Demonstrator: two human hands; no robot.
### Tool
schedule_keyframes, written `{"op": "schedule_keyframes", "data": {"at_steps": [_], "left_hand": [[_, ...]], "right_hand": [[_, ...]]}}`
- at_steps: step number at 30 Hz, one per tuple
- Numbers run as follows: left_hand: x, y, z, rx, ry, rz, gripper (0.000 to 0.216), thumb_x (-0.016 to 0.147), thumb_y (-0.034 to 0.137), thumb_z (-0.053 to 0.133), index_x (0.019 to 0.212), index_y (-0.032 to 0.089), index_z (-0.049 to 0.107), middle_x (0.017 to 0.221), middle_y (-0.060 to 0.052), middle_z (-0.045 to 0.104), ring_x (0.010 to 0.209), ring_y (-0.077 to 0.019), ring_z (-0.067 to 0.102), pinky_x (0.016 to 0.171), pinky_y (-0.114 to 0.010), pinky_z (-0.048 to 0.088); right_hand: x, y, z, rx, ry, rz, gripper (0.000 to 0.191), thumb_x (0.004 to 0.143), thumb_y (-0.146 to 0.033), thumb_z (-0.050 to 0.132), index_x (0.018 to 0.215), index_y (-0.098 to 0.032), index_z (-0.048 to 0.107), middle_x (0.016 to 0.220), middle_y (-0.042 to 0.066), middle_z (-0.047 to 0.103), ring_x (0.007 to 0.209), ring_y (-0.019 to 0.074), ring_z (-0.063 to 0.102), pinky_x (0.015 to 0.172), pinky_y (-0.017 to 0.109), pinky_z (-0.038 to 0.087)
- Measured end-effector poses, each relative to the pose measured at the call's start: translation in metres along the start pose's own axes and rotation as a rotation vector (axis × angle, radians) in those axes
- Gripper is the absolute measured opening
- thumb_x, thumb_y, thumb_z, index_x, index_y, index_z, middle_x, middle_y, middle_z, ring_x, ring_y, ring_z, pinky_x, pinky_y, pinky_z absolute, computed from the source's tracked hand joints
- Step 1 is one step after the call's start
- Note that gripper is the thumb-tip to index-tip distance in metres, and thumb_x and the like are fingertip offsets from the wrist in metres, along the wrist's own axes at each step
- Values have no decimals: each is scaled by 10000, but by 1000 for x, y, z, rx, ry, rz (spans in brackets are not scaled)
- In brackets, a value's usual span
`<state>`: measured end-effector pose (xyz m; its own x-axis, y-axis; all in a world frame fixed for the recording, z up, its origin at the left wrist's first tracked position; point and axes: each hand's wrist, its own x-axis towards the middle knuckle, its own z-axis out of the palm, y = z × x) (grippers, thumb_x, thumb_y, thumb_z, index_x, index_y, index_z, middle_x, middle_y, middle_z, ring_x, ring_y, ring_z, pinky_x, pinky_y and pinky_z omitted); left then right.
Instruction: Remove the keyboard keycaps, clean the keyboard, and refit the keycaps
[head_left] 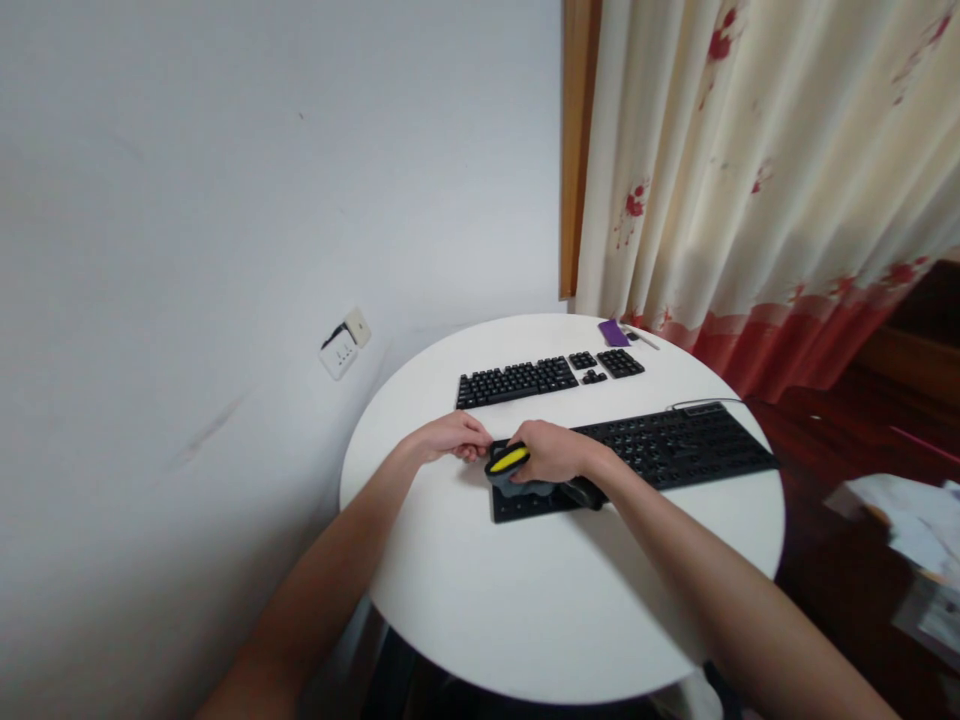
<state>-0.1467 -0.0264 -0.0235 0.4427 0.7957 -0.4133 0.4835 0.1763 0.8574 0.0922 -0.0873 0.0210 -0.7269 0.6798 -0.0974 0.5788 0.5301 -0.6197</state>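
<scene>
A black keyboard base [675, 450] without its keycaps lies slanted across the white round table. My right hand [553, 450] is closed around a scrubbing brush [517, 478] with a black and yellow body and grey bristles, pressed against the left end of the base. The brush's dark handle end shows below my wrist. My left hand [454, 437] is at the base's upper left corner, its fingers curled and the thumb and forefinger at the edge. Behind the base, loose black keycaps [517, 382] are laid out in keyboard order.
The round table [480, 600] stands close to a white wall with a socket [339, 353]. A purple cloth [613, 333] and a thin white stick [643, 339] lie at its far edge. A curtain [675, 200] hangs behind; papers [911, 520] are at the right.
</scene>
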Motion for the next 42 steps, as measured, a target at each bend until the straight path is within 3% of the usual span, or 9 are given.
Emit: {"op": "schedule_keyframes", "data": {"at_steps": [5,10,14,18,23,28,32,37,42], "left_hand": [[1,-2,-1,-1,7,4,235,693,326,775,741,101,727,654,-71,691,505,-85,576,442,-173,366],[0,-1,-1,6,-3,5,213,702,307,762,742,100,728,601,-56,669,489,-82,561,441,-169,363],[-3,3,1,7,6,6,202,701,300,761,737,105,724,603,-52,670,497,-85,567,456,-173,377],[-3,4,2,19,-2,8,210,715,306,747,744,99,727,588,-50,658,484,-79,552,456,-172,373],[-2,1,0,20,4,24,224,701,315,752,748,97,729,650,-71,683,511,-84,567,455,-172,370],[-1,0,0,20,3,9,251,697,341,761,758,99,733,674,-77,691,515,-87,574,463,-177,385],[-1,0,0,11,16,-1,241,687,330,775,744,101,729,652,-71,687,507,-86,569,460,-179,382],[0,-1,-1,7,2,6,223,702,323,771,740,107,728,605,-55,670,495,-87,561,459,-179,384],[-1,0,0,18,7,13,218,706,316,752,749,104,732,630,-57,676,503,-86,565,453,-174,372]], "right_hand": [[-3,-1,-1,103,-255,-103,317,651,-281,770,942,-156,760,833,10,736,701,143,625,609,196,442],[0,2,-1,18,18,4,299,685,-239,721,967,-148,756,790,11,723,693,144,622,618,203,432],[2,3,1,93,-246,-85,329,650,-254,761,963,-153,754,824,5,730,695,137,618,617,197,441],[-1,-3,3,59,-148,-86,294,662,-233,736,938,-132,749,793,8,710,668,126,596,602,196,434],[-3,-6,5,117,-375,-100,290,644,-250,757,912,-138,755,768,-5,701,658,125,601,585,190,443],[-1,-4,2,93,-117,-69,261,663,-222,729,906,-126,741,780,9,705,664,124,592,597,192,443],[-1,-5,5,125,-332,-69,237,656,-253,749,860,-133,741,736,-2,698,607,120,594,551,191,439],[2,-2,7,65,-115,-68,258,655,-227,744,899,-140,746,799,9,717,670,126,605,600,191,439],[2,-1,3,115,-258,-130,276,666,-258,748,920,-151,754,783,-2,715,665,128,600,609,195,441]]}}
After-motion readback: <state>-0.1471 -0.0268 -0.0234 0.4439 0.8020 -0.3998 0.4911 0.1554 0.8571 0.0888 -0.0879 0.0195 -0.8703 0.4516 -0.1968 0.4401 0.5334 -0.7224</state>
